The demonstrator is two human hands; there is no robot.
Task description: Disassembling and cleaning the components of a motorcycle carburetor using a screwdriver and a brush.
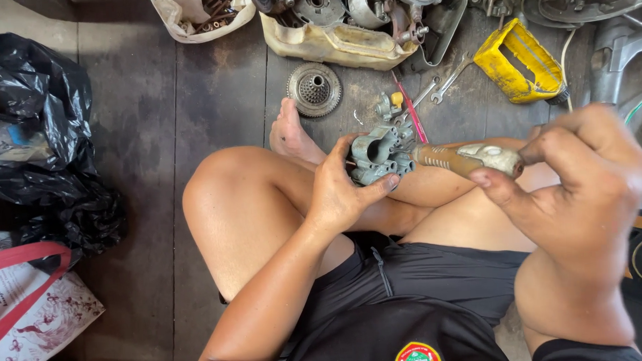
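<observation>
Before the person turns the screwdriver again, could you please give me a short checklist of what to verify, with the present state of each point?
1. Left hand grips the grey carburetor body firmly: ok.
2. Right hand holds the screwdriver handle at its end: ok.
3. Screwdriver tip seated in a screw: cannot tell, the tip is hidden by the body.
4. Part rests on a steady support: not ok, it is held in the air above the knees.
5. Spare wrenches within reach on the floor: ok.

gear (315,89) before foot (288,135), bag (34,135) left
</observation>
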